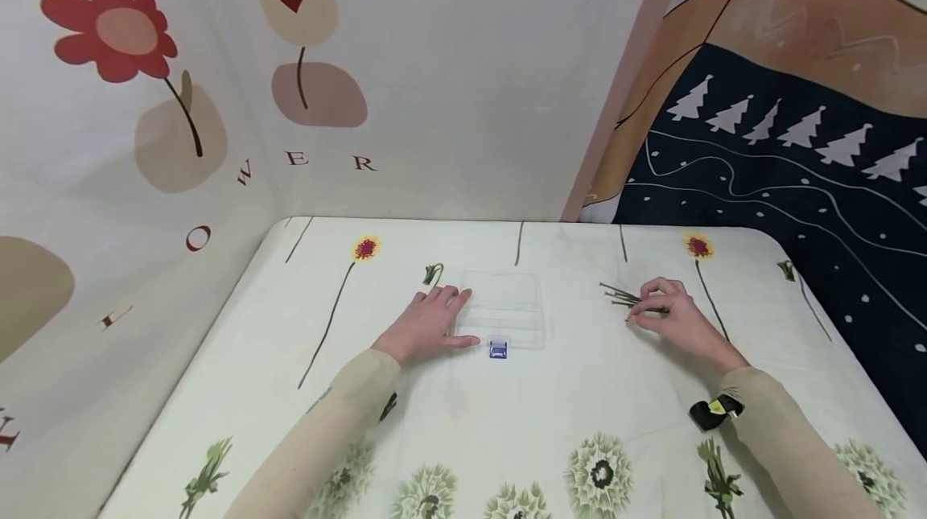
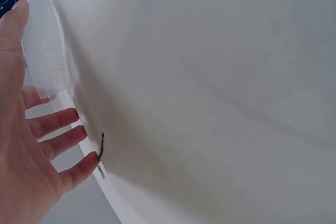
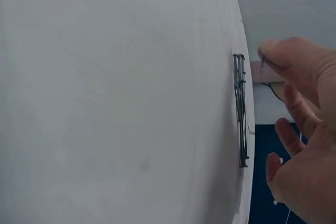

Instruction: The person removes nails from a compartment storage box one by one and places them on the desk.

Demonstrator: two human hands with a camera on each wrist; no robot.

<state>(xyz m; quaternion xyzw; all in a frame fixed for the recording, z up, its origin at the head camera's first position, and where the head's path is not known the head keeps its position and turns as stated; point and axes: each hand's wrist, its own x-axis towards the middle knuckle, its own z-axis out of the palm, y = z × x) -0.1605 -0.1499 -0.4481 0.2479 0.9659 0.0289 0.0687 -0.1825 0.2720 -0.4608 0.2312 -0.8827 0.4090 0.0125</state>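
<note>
A clear plastic box [image 1: 507, 294] with a blue latch [image 1: 498, 349] on its near side lies in the middle of the table. My left hand [image 1: 427, 322] rests at the box's left edge, fingers spread and fairly straight, thumb toward the near corner. In the left wrist view the thumb lies along the box wall [image 2: 44, 40]. Right of the box, several long thin nails [image 3: 241, 114] lie in a loose bundle on the table. Above them my right hand [image 1: 677, 318] pinches a nail [image 3: 262, 65] between thumb and forefinger, most of it hidden by the fingertips.
The white tablecloth [image 1: 543, 406] has printed flowers and stems. A pale curtain [image 1: 463, 100] hangs behind the table and on the left, and a dark patterned cloth [image 1: 768, 149] hangs at the right. A black and yellow strap piece [image 1: 715, 412] sits at the right wrist.
</note>
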